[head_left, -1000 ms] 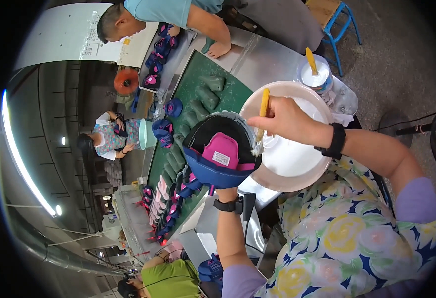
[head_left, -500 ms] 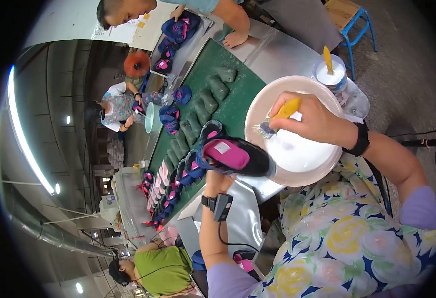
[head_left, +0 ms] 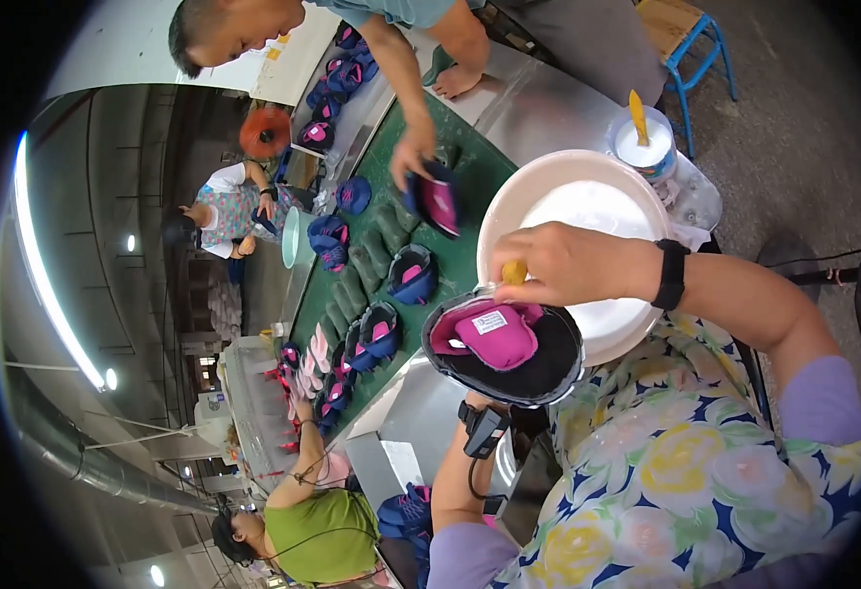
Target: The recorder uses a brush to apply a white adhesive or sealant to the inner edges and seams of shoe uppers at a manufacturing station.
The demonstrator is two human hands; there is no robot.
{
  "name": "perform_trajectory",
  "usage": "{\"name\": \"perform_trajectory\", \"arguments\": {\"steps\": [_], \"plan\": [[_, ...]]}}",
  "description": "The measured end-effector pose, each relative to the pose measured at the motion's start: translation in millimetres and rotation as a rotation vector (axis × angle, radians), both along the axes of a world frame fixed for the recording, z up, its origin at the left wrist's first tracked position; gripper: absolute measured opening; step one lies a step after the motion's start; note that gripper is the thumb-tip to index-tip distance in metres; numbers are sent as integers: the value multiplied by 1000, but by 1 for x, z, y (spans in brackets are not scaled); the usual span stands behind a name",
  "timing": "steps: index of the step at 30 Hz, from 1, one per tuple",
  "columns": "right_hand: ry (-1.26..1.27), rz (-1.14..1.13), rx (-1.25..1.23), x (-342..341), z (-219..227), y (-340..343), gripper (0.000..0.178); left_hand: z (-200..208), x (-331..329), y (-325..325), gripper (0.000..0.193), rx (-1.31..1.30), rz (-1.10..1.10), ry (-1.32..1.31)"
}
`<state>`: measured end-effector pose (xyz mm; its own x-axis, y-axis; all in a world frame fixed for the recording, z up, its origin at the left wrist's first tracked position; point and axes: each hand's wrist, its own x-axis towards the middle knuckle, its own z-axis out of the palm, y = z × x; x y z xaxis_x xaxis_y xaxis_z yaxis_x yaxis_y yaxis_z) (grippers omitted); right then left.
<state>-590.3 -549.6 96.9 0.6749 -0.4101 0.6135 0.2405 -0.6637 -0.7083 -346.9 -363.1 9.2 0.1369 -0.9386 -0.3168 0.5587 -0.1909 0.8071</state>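
A navy and black shoe upper (head_left: 553,361) with a pink lining and a white label is tilted with its opening toward me. My left hand (head_left: 479,400) holds it from beneath, mostly hidden by the upper. Over the upper's far edge, my right hand (head_left: 560,263) is closed around a brush with a yellow handle (head_left: 515,272); its bristles are hidden. Behind my right hand stands a pale pink basin (head_left: 495,211) of white liquid (head_left: 597,208).
A green conveyor belt (head_left: 469,162) carries grey foot-shaped forms (head_left: 366,265) and several navy uppers (head_left: 413,275). Across it, a co-worker's hand (head_left: 414,147) holds another upper (head_left: 437,201). A white-filled tub (head_left: 643,152) with a yellow-handled brush stands beyond the basin.
My right hand has brought the brush from above the basin to the upper, which is turned more toward me. The co-worker across the belt has reached in with an upper.
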Motion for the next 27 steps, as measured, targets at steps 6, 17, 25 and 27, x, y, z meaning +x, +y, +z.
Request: {"name": "perform_trajectory", "arguments": {"steps": [6,17,25,27], "plan": [[153,-25,283,-9,2,-4,27,6,24,-8,36,-4,35,-42],[-165,-25,18,-8,14,7,24,4,40,-3,33,-28,107,-144],[-2,-110,70,-25,21,12,20,-6,47,10,30,-20,192,-191],[-38,-59,84,-27,15,16,21,-4,52,10,30,-28,208,-210]]}}
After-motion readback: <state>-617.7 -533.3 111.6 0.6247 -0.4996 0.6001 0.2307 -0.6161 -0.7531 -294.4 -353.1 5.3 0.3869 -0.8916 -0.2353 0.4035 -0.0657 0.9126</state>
